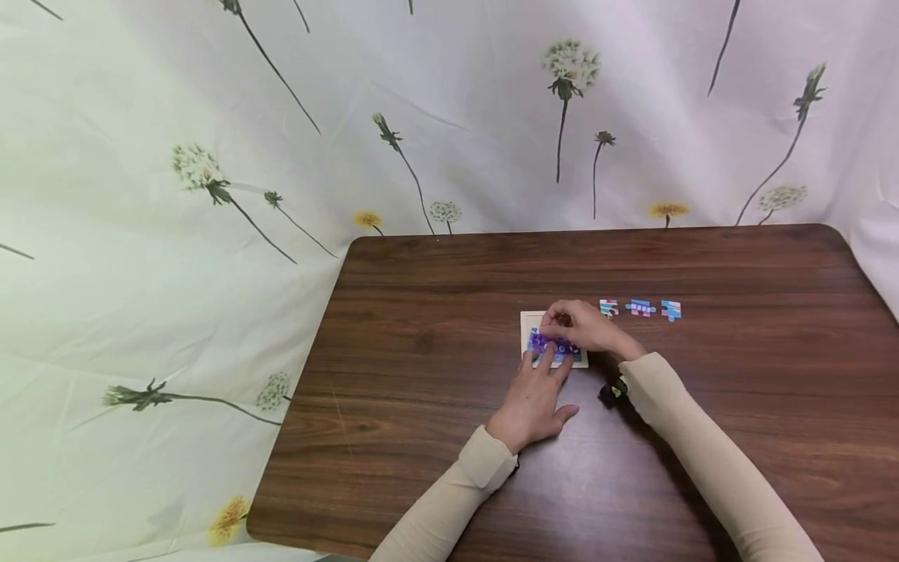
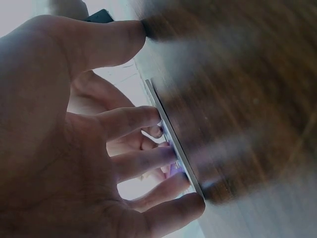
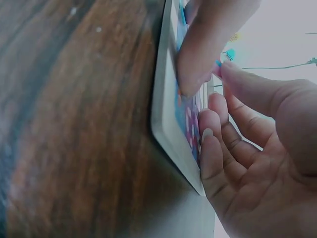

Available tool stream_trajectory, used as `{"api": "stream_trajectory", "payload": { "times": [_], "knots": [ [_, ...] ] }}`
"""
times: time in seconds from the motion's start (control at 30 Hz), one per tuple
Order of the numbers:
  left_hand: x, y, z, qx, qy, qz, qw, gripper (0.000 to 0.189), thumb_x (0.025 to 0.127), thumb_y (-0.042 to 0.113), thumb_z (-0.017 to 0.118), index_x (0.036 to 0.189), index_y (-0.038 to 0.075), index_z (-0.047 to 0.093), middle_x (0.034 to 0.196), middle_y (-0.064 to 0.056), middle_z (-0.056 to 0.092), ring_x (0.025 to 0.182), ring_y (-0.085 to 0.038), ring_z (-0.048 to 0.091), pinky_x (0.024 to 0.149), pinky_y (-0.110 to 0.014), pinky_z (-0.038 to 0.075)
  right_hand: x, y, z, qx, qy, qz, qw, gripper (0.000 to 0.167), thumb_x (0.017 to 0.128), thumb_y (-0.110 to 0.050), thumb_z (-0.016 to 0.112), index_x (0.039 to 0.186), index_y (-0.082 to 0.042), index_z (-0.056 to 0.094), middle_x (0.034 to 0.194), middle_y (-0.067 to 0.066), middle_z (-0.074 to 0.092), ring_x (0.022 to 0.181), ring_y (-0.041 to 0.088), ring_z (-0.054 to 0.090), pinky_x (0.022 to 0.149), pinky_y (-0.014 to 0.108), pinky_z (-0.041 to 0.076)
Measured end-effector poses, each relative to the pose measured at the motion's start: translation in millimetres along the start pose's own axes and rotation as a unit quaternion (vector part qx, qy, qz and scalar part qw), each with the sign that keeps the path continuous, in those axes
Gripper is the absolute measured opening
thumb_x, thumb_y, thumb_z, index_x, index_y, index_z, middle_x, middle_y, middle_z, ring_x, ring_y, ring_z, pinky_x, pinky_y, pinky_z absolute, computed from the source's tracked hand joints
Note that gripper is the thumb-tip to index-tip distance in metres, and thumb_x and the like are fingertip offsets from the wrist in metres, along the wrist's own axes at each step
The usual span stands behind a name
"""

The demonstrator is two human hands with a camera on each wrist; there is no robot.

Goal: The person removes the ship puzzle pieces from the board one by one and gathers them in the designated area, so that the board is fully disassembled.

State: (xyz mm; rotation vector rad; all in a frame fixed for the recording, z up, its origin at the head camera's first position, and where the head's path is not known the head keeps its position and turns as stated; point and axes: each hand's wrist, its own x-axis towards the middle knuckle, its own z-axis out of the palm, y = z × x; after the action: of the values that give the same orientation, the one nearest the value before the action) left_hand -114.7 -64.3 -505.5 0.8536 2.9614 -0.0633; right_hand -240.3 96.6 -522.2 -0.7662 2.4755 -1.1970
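Note:
A small white-framed puzzle board (image 1: 531, 318) lies on the table, its lower part filled with purple and blue puzzle pieces (image 1: 539, 342). My left hand (image 1: 531, 402) comes from the near side, fingers outstretched onto the board's near edge, thumb held apart. In the left wrist view, its fingertips (image 2: 153, 115) press along the board's edge. My right hand (image 1: 586, 326) bends over the board from the right. Its thumb and index finger pinch a small bluish puzzle piece (image 3: 229, 54), mostly hidden, and its other fingers rest against the filled part.
Three loose puzzle pieces, one at the left (image 1: 609, 307), a middle one (image 1: 641, 307) and a right one (image 1: 671, 310), lie in a row beyond my right hand. The dark wooden table (image 1: 421, 312) meets a flower-printed curtain (image 1: 492, 156) at the back.

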Motion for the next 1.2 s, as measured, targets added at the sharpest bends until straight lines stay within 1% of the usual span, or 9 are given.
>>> {"api": "stream_trajectory", "payload": {
  "times": [0.2, 0.27, 0.43, 0.6, 0.7, 0.8, 0.93, 1.1, 1.2],
  "knots": [
    [0.4, 0.6, -1.3, -0.028, -0.02, -0.01, 0.9994, 0.077, 0.097, 0.056, 0.065, 0.16, 0.018, 0.043, 0.166, -0.016, 0.04, 0.154, -0.031, 0.04, 0.124, -0.048, 0.034, -2.5, 3.6, -1.7, 0.017, 0.023, -0.004, 0.9996, 0.01, 0.104, -0.014, 0.064, 0.102, -0.008, 0.072, 0.1, 0.009, 0.072, 0.091, 0.018, 0.064, 0.084, 0.033, 0.052],
    [0.3, 1.2, -1.8, -0.038, -0.025, -0.014, 0.9989, 0.077, 0.097, 0.055, 0.065, 0.161, 0.018, 0.042, 0.167, -0.017, 0.038, 0.153, -0.035, 0.04, 0.124, -0.049, 0.035, -5.4, 3.6, -3.9, 0.03, 0.031, -0.002, 0.9991, 0.011, 0.104, -0.013, 0.063, 0.104, -0.006, 0.071, 0.099, 0.011, 0.072, 0.09, 0.019, 0.065, 0.083, 0.031, 0.053],
    [0.7, 2.0, -2.3, -0.043, -0.03, -0.021, 0.9984, 0.078, 0.097, 0.056, 0.065, 0.162, 0.018, 0.04, 0.168, -0.016, 0.037, 0.149, -0.041, 0.043, 0.122, -0.048, 0.039, -15.1, 0.8, -13.3, 0.063, 0.046, 0.004, 0.9969, 0.013, 0.106, -0.013, 0.061, 0.108, -0.002, 0.067, 0.098, 0.016, 0.073, 0.084, 0.022, 0.069, 0.075, 0.029, 0.058],
    [1.1, 2.1, -1.4, -0.039, -0.027, -0.024, 0.9986, 0.079, 0.097, 0.056, 0.066, 0.162, 0.019, 0.04, 0.167, -0.016, 0.039, 0.147, -0.041, 0.044, 0.12, -0.047, 0.041, -24.0, 1.6, -23.3, 0.112, 0.05, 0.023, 0.9922, 0.016, 0.107, -0.011, 0.056, 0.113, 0.003, 0.061, 0.098, 0.024, 0.074, 0.08, 0.021, 0.075, 0.072, 0.033, 0.063],
    [1.4, 2.0, -2.4, -0.038, -0.029, -0.027, 0.9985, 0.079, 0.097, 0.056, 0.066, 0.162, 0.02, 0.04, 0.166, -0.015, 0.039, 0.147, -0.04, 0.044, 0.12, -0.047, 0.041, -28.7, 5.3, -28.2, 0.136, 0.063, 0.029, 0.9883, 0.017, 0.108, -0.008, 0.054, 0.114, 0.007, 0.058, 0.1, 0.028, 0.071, 0.08, 0.018, 0.076, 0.073, 0.036, 0.065],
    [0.7, 1.7, -3.8, -0.045, -0.031, -0.033, 0.998, 0.078, 0.097, 0.055, 0.066, 0.161, 0.02, 0.04, 0.167, -0.015, 0.039, 0.145, -0.041, 0.045, 0.119, -0.047, 0.044, -33.0, 9.9, -32.5, 0.138, 0.082, 0.03, 0.9865, 0.017, 0.108, -0.007, 0.054, 0.114, 0.008, 0.058, 0.1, 0.028, 0.068, 0.079, 0.013, 0.075, 0.074, 0.035, 0.064],
    [0.1, 1.7, -3.8, -0.057, -0.034, -0.039, 0.997, 0.078, 0.097, 0.054, 0.067, 0.162, 0.02, 0.04, 0.167, -0.015, 0.037, 0.144, -0.043, 0.045, 0.117, -0.047, 0.046, -39.7, 14.6, -38.0, 0.126, 0.098, 0.031, 0.9867, 0.016, 0.106, -0.007, 0.056, 0.114, 0.007, 0.06, 0.102, 0.028, 0.068, 0.079, 0.008, 0.072, 0.074, 0.031, 0.064],
    [-0.8, 2.2, -5.3, -0.065, -0.036, -0.04, 0.9965, 0.077, 0.098, 0.053, 0.066, 0.162, 0.021, 0.038, 0.168, -0.015, 0.035, 0.145, -0.044, 0.045, 0.115, -0.048, 0.048, -51.6, 17.7, -43.9, 0.09, 0.116, 0.043, 0.9882, 0.015, 0.105, -0.008, 0.059, 0.115, 0.004, 0.062, 0.103, 0.025, 0.069, 0.082, 0.01, 0.071, 0.071, 0.029, 0.062],
    [-1.8, 2.6, -5.3, -0.064, -0.039, -0.04, 0.9964, 0.078, 0.098, 0.053, 0.065, 0.163, 0.021, 0.037, 0.169, -0.015, 0.034, 0.146, -0.044, 0.044, 0.116, -0.048, 0.047, -59.4, 18.3, -46.2, 0.066, 0.124, 0.054, 0.9886, 0.016, 0.105, -0.009, 0.06, 0.116, 0.003, 0.062, 0.1, 0.024, 0.069, 0.081, 0.013, 0.071, 0.067, 0.029, 0.06]
  ]
}}
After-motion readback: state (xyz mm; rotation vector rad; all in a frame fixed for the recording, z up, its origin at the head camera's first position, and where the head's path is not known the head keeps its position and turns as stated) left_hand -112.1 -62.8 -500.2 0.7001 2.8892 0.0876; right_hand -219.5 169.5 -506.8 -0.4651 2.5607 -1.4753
